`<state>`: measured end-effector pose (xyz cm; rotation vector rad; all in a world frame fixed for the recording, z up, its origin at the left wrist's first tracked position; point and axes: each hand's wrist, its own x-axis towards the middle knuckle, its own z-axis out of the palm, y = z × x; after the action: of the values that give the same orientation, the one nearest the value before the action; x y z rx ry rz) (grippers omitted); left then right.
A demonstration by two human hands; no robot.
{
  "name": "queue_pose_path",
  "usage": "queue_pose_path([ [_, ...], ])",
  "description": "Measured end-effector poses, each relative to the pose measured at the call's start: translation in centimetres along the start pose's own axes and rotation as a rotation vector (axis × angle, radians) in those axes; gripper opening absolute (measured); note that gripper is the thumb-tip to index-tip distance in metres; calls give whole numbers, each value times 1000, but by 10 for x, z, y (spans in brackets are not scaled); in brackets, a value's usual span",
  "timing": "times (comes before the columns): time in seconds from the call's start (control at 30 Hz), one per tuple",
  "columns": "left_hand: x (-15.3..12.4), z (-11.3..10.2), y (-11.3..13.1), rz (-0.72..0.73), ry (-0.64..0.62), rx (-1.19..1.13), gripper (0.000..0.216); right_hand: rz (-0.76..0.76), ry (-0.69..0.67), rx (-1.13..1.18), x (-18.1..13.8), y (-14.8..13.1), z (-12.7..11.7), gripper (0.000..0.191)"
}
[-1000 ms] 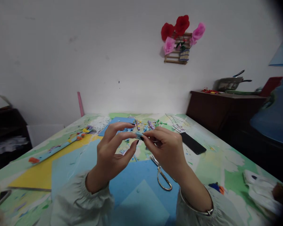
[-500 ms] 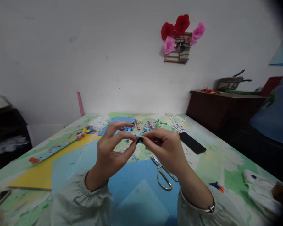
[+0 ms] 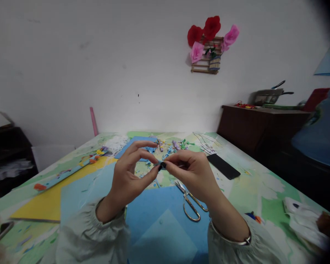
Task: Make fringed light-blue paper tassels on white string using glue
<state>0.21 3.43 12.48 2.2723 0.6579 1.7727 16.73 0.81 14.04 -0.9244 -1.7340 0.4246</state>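
My left hand (image 3: 129, 179) and my right hand (image 3: 194, 172) meet in the middle, above the table. Thumb and forefinger of each pinch a small light-blue piece (image 3: 160, 162), perhaps paper, mostly covered by the fingertips; its exact kind does not show. The other left fingers arch loosely above. Below my right hand, gold-handled scissors (image 3: 191, 205) lie slightly spread on a blue sheet (image 3: 151, 209). Behind my hands are several small curled blue, purple and green paper pieces (image 3: 176, 145).
A black phone (image 3: 223, 167) lies right of my right hand. Yellow (image 3: 41, 205) and light-blue sheets (image 3: 79, 187) cover the left side, with a decorated blue strip (image 3: 66, 174). White shreds (image 3: 117, 145) are at the back left. White packaging (image 3: 302, 220) sits at the right edge.
Both hands stay pinched on the small blue piece. The fingertips have shifted slightly, and less of the piece shows between them. My left wrist has moved a little to the left.
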Motion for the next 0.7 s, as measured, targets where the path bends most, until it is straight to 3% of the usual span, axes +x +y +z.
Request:
queue_pose_path([
  [0.47, 0, -5, 2, -83, -44, -169, 12, 58, -34, 85, 2, 1, -1, 10],
  [0.7, 1, -8, -4, -174, 125, -299, 20, 119, -51, 136, 4, 5, -3, 9],
])
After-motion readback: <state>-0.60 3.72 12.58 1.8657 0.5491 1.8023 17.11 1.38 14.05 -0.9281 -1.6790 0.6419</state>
